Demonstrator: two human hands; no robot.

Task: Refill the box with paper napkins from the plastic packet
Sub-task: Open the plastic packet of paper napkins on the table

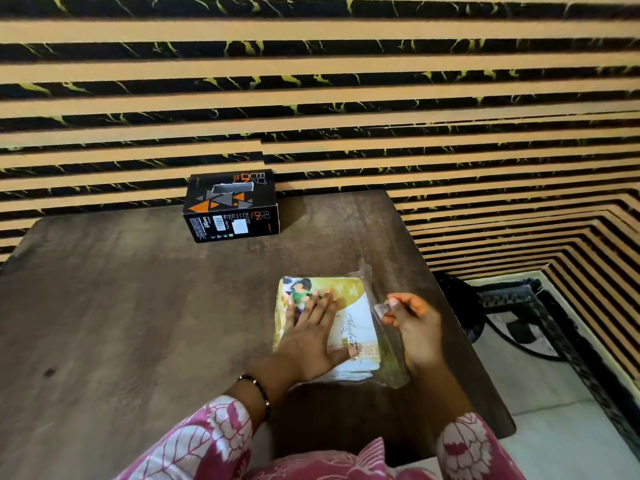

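A plastic packet of paper napkins [356, 327], white and yellow with a printed picture, lies flat on the right part of the dark wooden table [138, 306]. My left hand [311, 334] rests flat on top of it, fingers spread. My right hand [412, 327] pinches the clear plastic flap at the packet's right edge between thumb and fingers. A black box with orange and grey triangles [231, 206] stands at the table's far edge against the wall; a torn slot shows in its top.
A wall of tan and black marbled stripes [311, 98] rises right behind the table. The table's right edge drops to a pale floor with a dark ornate metal frame [519, 306] beside it.
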